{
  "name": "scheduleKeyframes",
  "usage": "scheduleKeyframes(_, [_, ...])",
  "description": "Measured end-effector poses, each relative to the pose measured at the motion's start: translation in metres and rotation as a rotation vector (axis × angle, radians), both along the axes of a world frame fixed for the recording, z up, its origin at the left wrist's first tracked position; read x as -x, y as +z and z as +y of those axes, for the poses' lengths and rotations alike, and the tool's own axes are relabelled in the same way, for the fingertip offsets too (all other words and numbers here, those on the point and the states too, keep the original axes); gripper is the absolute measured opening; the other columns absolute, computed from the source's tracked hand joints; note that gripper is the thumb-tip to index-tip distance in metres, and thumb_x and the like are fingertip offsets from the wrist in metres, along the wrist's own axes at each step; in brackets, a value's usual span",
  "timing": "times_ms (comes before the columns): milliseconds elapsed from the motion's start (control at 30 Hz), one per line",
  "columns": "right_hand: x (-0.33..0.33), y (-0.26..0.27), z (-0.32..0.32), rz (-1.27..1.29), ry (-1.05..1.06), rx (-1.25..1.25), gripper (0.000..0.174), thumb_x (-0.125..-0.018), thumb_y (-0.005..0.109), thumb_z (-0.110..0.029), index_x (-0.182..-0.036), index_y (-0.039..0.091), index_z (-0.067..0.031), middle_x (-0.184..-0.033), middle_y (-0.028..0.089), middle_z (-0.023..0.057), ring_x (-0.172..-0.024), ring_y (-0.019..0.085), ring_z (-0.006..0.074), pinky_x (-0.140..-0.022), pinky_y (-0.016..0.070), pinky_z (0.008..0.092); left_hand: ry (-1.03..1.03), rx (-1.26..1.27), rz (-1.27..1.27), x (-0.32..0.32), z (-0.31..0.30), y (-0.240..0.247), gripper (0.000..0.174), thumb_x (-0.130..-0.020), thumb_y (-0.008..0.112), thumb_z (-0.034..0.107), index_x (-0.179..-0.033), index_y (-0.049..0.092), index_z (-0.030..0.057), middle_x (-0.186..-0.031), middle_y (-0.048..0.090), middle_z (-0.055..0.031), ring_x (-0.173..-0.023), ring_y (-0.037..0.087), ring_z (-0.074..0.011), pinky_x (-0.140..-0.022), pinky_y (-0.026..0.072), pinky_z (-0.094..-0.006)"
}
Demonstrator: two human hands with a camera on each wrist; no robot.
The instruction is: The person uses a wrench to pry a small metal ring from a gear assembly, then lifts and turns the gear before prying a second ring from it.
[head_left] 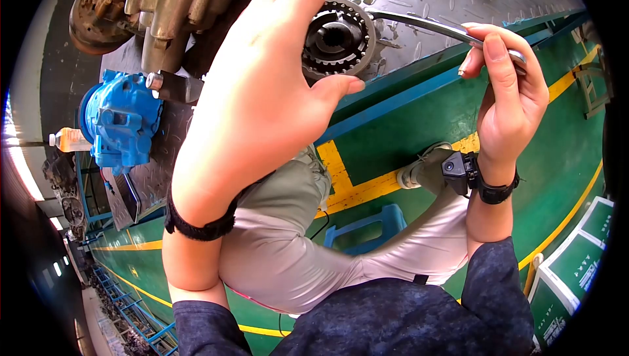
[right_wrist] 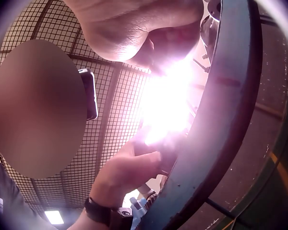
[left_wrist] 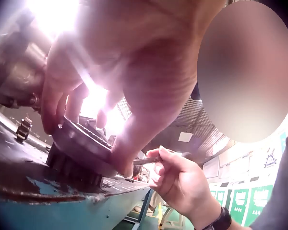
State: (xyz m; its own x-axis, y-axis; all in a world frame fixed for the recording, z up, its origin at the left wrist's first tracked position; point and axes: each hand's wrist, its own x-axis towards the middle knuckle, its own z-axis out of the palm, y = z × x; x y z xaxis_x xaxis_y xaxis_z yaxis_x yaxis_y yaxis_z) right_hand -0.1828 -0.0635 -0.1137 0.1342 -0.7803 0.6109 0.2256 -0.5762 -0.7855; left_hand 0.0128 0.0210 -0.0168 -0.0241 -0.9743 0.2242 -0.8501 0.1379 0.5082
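A dark toothed gear (head_left: 337,38) with a hollow centre sits on the metal bench top. In the left wrist view its wide ring (left_wrist: 86,146) stands over a narrower toothed base. My left hand (head_left: 265,71) spans the gear from above, its fingers curving down at one side of the rim and its thumb at the other. The palm hides part of the gear in the head view. Thumb and fingers of my right hand (head_left: 508,87) pinch a slim metal bar (head_left: 426,23) near its outer end. The bar's far end reaches the gear's rim. Glare washes out the right wrist view.
A large metal housing (head_left: 170,2) stands at the back left, near a blue machine part (head_left: 124,120). The bench's blue edge (head_left: 393,97) runs just before the gear. Below are a blue stool (head_left: 367,228) and green floor (head_left: 393,140) with yellow lines.
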Motion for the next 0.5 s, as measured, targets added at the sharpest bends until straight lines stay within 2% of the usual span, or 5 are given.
scheduleKeyframes(100, [0.000, 0.000, 0.000, -0.001, 0.001, -0.003, 0.019, -0.101, 0.064, -0.012, -0.106, 0.072, 0.0045, -0.080, 0.069, 0.0055, -0.069, 0.061, 0.0087, -0.065, 0.0493, 0.0209, -0.125, 0.253, 0.015, -0.009, -0.002, -0.018, 0.073, -0.068, 0.084, 0.002, -0.136, 0.058, 0.0092, -0.119, 0.066, -0.0108, -0.111, 0.064, -0.0198, -0.102, 0.0487, -0.0322])
scheduleKeyframes(167, [0.001, 0.000, 0.000, 0.003, 0.005, 0.007, 0.019, -0.100, 0.064, -0.012, -0.106, 0.072, 0.0046, -0.080, 0.069, 0.0057, -0.069, 0.061, 0.0089, -0.065, 0.0496, 0.0209, -0.136, 0.272, 0.123, -0.015, 0.000, -0.018, 0.072, -0.069, 0.084, 0.003, -0.137, 0.058, 0.0085, -0.117, 0.068, -0.0115, -0.110, 0.066, -0.0200, -0.102, 0.0491, -0.0326])
scheduleKeyframes(267, [0.000, 0.000, 0.000, -0.023, 0.015, -0.007, 0.019, -0.100, 0.064, -0.011, -0.106, 0.072, 0.0048, -0.081, 0.069, 0.0061, -0.069, 0.061, 0.0090, -0.065, 0.0497, 0.0210, -0.053, 0.108, 0.239, -0.010, -0.001, 0.003, 0.071, -0.071, 0.083, 0.004, -0.137, 0.057, 0.0074, -0.115, 0.069, -0.0123, -0.110, 0.067, -0.0202, -0.102, 0.0494, -0.0330])
scheduleKeyframes(400, [-0.001, 0.000, 0.001, -0.022, 0.012, -0.012, 0.018, -0.100, 0.064, -0.010, -0.106, 0.072, 0.0049, -0.081, 0.069, 0.0061, -0.069, 0.061, 0.0089, -0.065, 0.0493, 0.0210, -0.074, 0.109, 0.189, -0.013, -0.003, -0.001, 0.070, -0.073, 0.082, 0.005, -0.139, 0.056, 0.0066, -0.117, 0.069, -0.0133, -0.111, 0.067, -0.0202, -0.103, 0.0491, -0.0334])
scheduleKeyframes(500, [-0.001, 0.000, 0.001, -0.010, 0.007, -0.009, 0.018, -0.100, 0.064, -0.010, -0.105, 0.072, 0.0049, -0.079, 0.068, 0.0058, -0.068, 0.061, 0.0088, -0.064, 0.0484, 0.0207, -0.092, 0.085, 0.253, -0.015, -0.005, -0.001, 0.072, -0.074, 0.080, 0.004, -0.141, 0.054, 0.0065, -0.119, 0.068, -0.0137, -0.111, 0.066, -0.0200, -0.104, 0.0481, -0.0336])
